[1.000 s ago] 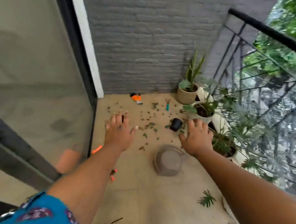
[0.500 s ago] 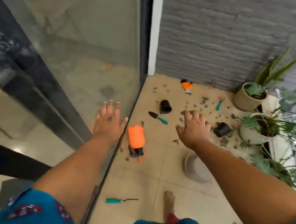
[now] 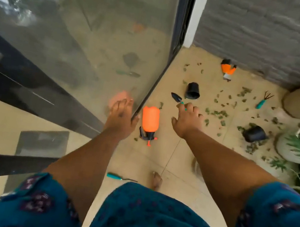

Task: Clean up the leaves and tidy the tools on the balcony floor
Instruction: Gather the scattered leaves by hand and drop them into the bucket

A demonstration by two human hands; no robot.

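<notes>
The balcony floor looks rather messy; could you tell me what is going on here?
A person is standing on the balcony, both arms stretched forward, tidying not yet begun. The left hand hangs open by the glass door; the right hand hangs open over the trowel, holding nothing. An orange spray bottle, two tipped black pots and scattered leaves lie on the floor.

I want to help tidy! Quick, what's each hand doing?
Left hand: open, fingers straight, holding nothing.
Right hand: open, fingers spread above the trowel, holding nothing.
</notes>
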